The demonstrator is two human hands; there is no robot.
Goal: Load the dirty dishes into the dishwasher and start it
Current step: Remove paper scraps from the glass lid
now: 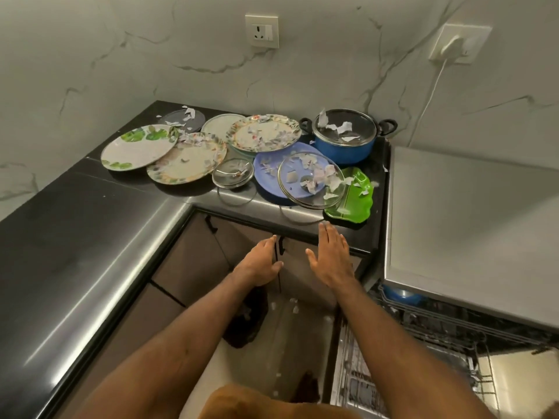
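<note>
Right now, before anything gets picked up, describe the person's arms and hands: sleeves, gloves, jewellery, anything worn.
Both forearms are bare as far as the view reaches: no sleeves show. The left hand and right hand wear no gloves, and no watch, bracelet or ring is visible. The only clothing in view is a patch of orange-brown fabric at the bottom edge.

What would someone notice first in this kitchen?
The jumble of dirty plates sprinkled with paper scraps, spread over the far stretch of the black counter, grabs the eye first. A bright blue pot sits at their right end, with a shiny green tray in front of it. Nearer, the left hand and right hand reach open and empty toward the counter's front edge.
</note>
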